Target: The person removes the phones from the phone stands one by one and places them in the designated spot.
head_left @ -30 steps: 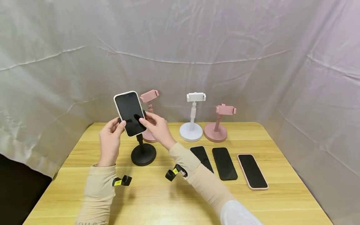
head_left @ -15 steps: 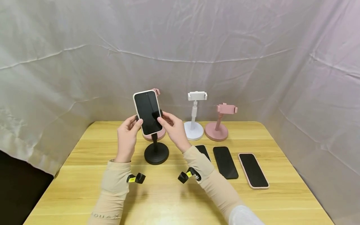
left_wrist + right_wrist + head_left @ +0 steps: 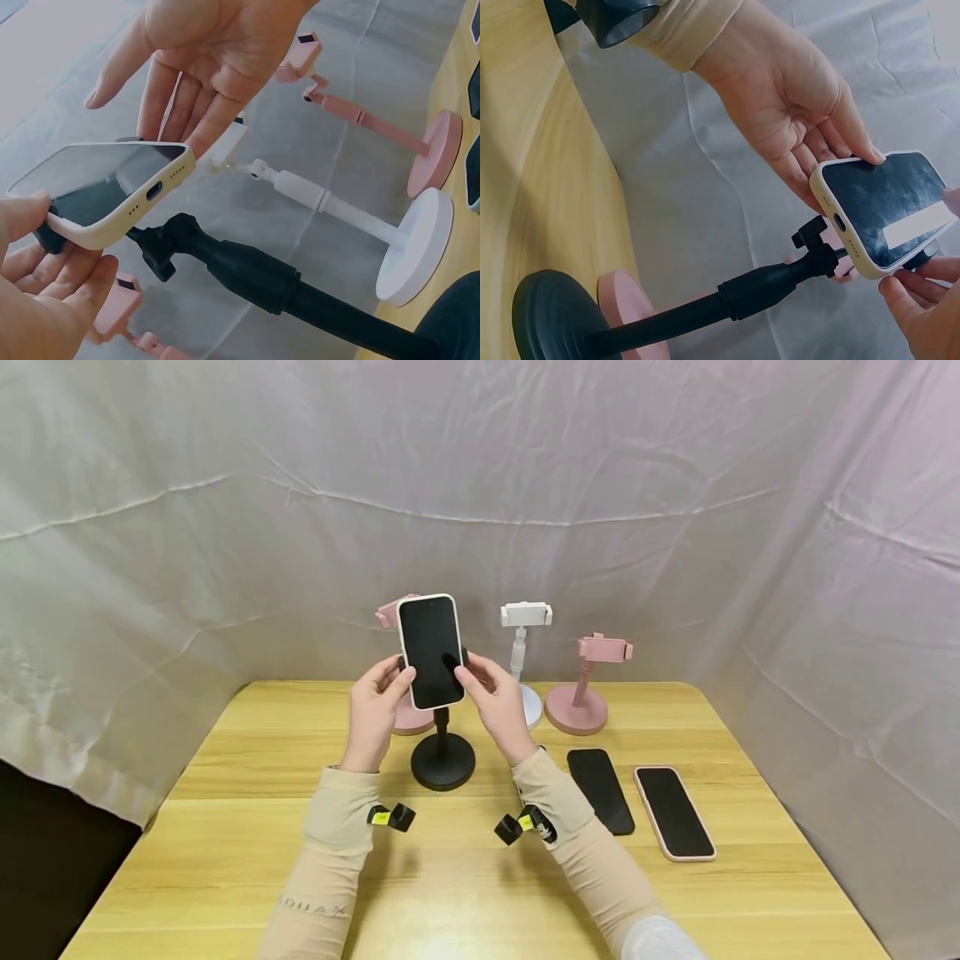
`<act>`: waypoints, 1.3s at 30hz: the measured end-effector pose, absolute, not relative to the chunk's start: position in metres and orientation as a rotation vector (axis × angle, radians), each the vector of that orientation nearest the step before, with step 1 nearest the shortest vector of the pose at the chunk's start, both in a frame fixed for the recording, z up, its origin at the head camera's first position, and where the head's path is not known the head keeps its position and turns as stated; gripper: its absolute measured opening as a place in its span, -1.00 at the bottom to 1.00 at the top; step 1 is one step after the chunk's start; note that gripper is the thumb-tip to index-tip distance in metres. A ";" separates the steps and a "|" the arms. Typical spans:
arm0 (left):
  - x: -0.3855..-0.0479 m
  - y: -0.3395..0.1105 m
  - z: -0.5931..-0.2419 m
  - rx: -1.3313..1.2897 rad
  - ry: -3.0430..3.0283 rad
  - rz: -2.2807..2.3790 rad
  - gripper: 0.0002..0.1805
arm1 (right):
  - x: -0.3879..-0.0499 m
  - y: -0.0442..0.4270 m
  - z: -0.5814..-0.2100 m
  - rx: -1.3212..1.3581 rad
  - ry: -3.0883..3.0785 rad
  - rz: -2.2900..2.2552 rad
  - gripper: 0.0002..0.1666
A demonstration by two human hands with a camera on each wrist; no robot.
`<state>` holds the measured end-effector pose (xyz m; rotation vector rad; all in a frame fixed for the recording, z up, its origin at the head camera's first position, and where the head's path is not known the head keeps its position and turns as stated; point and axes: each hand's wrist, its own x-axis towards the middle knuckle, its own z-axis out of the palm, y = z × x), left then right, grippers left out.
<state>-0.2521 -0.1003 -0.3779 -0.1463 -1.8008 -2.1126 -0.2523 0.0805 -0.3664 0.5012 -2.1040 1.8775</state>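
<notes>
A phone in a cream case (image 3: 430,647) stands upright in the clamp of a black phone stand (image 3: 442,762), its dark screen towards me. My left hand (image 3: 373,710) holds the phone's left edge, thumb in front and fingers behind near the clamp arm. At the opposite edge my right hand (image 3: 498,703) grips with its thumb at the front rim and its fingers behind. In the left wrist view the black stand's neck (image 3: 251,274) runs down from behind the phone. The right wrist view shows the thumb of my right hand (image 3: 780,105) on the case rim.
Behind stand a pink phone stand (image 3: 412,718), partly hidden, a white stand (image 3: 526,614) and another pink stand (image 3: 576,710). A black phone (image 3: 600,792) and a pink-cased phone (image 3: 675,814) lie at right; my right sleeve mostly covers another phone. Grey cloth (image 3: 480,468) hangs around the table.
Both hands have moved right with the phone and black stand, from the table's left side towards its middle. The phone has turned from tilted to nearly upright.
</notes>
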 end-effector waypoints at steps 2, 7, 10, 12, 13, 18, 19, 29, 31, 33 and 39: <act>-0.256 -0.097 -0.379 -0.158 -1.806 -2.115 -0.58 | -0.255 0.083 -0.368 0.477 -2.102 1.863 -0.55; -0.266 -0.090 -0.379 -0.170 -1.827 -2.111 -0.57 | -0.264 0.089 -0.374 0.432 -2.070 1.827 -0.57; -0.271 -0.086 -0.378 -0.185 -1.829 -2.131 -0.57 | -0.269 0.092 -0.375 0.421 -2.053 1.806 -0.58; -0.275 -0.084 -0.378 -0.197 -1.822 -2.153 -0.57 | -0.271 0.093 -0.375 0.412 -2.045 1.791 -0.58; -0.277 -0.083 -0.378 -0.203 -1.817 -2.160 -0.58 | -0.269 0.093 -0.370 0.404 -2.052 1.794 -0.58; -0.285 -0.078 -0.380 -0.202 -1.783 -2.172 -0.60 | -0.275 0.093 -0.366 0.383 -2.060 1.811 -0.51; -0.286 -0.077 -0.380 -0.202 -1.778 -2.171 -0.60 | -0.276 0.092 -0.365 0.379 -2.067 1.813 -0.49; -0.288 -0.074 -0.379 -0.165 -1.786 -2.169 -0.58 | -0.288 0.074 -0.346 0.369 -2.108 1.729 -0.36; -0.288 -0.073 -0.379 -0.159 -1.788 -2.172 -0.58 | -0.289 0.072 -0.343 0.346 -2.142 1.682 -0.32; -0.289 -0.073 -0.380 -0.160 -1.789 -2.174 -0.59 | -0.290 0.069 -0.339 0.324 -2.175 1.624 -0.24; -0.290 -0.071 -0.379 -0.146 -1.788 -2.180 -0.60 | -0.294 0.056 -0.327 0.284 -2.252 1.472 0.18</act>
